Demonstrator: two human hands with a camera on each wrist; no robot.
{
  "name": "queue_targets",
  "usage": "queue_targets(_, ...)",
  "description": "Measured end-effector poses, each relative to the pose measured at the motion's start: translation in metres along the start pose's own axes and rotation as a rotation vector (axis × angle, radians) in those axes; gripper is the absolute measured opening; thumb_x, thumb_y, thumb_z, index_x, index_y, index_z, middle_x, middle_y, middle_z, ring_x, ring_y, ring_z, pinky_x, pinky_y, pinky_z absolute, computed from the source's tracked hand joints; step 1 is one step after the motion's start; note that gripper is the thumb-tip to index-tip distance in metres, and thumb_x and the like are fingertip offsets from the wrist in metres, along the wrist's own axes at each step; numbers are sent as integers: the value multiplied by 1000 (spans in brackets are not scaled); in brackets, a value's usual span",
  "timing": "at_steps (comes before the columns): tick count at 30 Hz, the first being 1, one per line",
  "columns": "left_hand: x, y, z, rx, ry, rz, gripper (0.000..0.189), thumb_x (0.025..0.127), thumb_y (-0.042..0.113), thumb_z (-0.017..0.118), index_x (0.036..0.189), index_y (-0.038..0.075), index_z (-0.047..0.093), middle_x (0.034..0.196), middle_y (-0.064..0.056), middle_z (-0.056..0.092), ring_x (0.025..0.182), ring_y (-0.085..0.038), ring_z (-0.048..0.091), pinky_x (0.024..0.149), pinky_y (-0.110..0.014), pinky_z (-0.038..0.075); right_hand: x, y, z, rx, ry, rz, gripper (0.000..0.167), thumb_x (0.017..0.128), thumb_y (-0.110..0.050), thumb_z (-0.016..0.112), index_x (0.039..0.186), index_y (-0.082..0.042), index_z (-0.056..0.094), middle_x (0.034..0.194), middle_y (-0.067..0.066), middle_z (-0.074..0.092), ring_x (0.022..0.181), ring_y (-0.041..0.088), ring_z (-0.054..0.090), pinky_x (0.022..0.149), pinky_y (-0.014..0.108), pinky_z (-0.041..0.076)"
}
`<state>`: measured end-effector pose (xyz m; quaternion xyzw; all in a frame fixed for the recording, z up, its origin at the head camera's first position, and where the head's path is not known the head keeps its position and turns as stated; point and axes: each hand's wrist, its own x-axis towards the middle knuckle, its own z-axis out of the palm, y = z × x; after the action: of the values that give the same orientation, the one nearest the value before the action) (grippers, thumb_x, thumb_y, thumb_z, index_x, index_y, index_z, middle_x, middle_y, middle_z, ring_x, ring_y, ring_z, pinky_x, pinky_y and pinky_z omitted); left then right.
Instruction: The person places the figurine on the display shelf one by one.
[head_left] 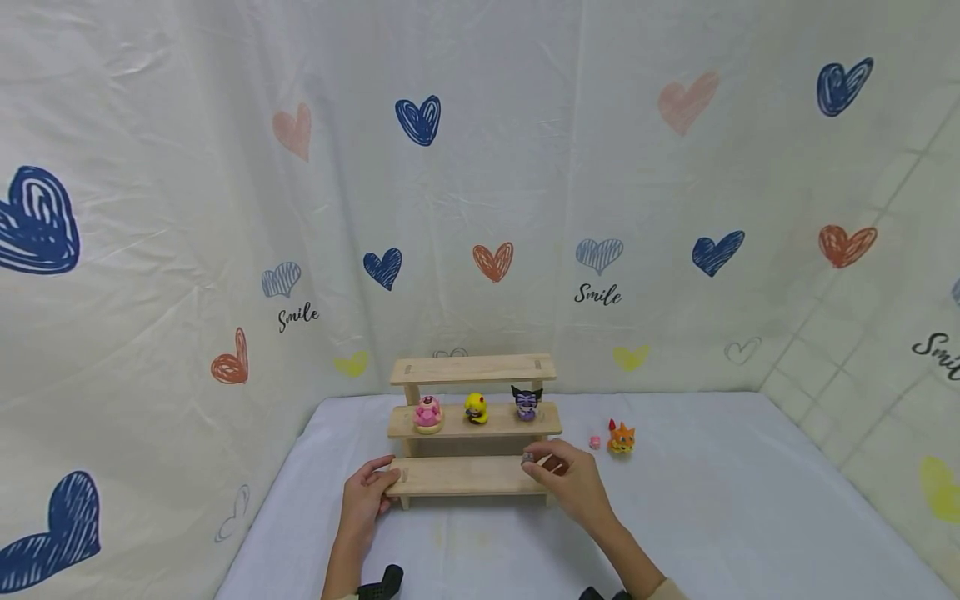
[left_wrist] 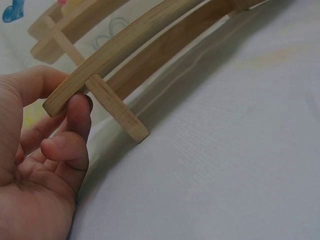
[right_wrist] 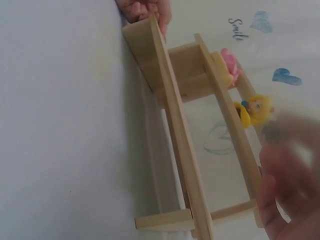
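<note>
Both forearms rise from the near edge of the table (head_left: 750, 500) in the head view; the left hand (head_left: 369, 490) curls its fingers over the left end of the lowest step of the wooden rack (head_left: 472, 417), and the right hand (head_left: 567, 479) pinches a small grey figure (head_left: 528, 457) at that step's right end; the rack stands at the middle of the table toward its far edge, with a pink figure (head_left: 427, 412), a yellow duck (head_left: 476, 407) and a purple figure (head_left: 527, 402) in a row on the middle step, its top step bare; an orange figure (head_left: 621, 437) and a tiny pink piece (head_left: 595, 442) sit on the cloth just right of it; a shove from either hand could, I judge, rock the light rack and topple the row.

Left wrist view: thumb above and fingertip (left_wrist: 80, 107) below clamp the plank's end beside a plain pale-wood leg (left_wrist: 117, 107); a slip here would let the rack slide.

Right wrist view: the fingers (right_wrist: 290, 190) are blurred, so their grip cannot be told; the duck (right_wrist: 255, 110) sits close by, easily knocked.
</note>
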<state>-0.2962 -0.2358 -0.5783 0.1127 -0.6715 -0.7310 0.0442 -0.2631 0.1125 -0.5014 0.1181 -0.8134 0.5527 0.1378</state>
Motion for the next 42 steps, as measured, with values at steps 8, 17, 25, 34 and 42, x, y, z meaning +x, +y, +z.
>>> queue_targets(8,-2,0,1,-10,-4,8,44,92,13,74,132,1,62,81,1,69,57,-9,52,47,-21,36,4,-4,27,33,-37,6,18,84,-18,84,101,-17,77,92,1,73,75,10,65,70,23,53)
queue_targets(17,-2,-1,0,-7,-11,26,46,92,13,75,133,-1,61,81,1,69,56,-9,52,47,-20,36,8,-11,58,48,-85,-15,19,84,-19,84,102,-14,76,92,3,73,73,10,64,68,23,54)
queue_targets(25,0,-1,0,-11,-9,15,43,92,12,74,132,0,62,82,0,70,56,-10,54,46,-21,36,12,-16,82,51,-124,-38,18,87,-19,82,103,-13,76,93,4,73,75,12,65,69,23,55)
queue_targets(34,1,1,0,13,-2,6,44,92,16,75,133,3,62,80,1,68,57,-10,52,47,-21,37,16,-24,106,61,-141,-65,19,87,-15,82,103,-8,76,92,5,73,75,12,65,68,21,55)
queue_targets(42,-1,2,0,13,-3,-1,44,92,15,74,133,3,62,81,1,68,57,-11,53,48,-21,38,19,-26,123,16,-166,-51,17,88,-16,81,103,-10,76,92,4,72,76,10,63,68,18,53)
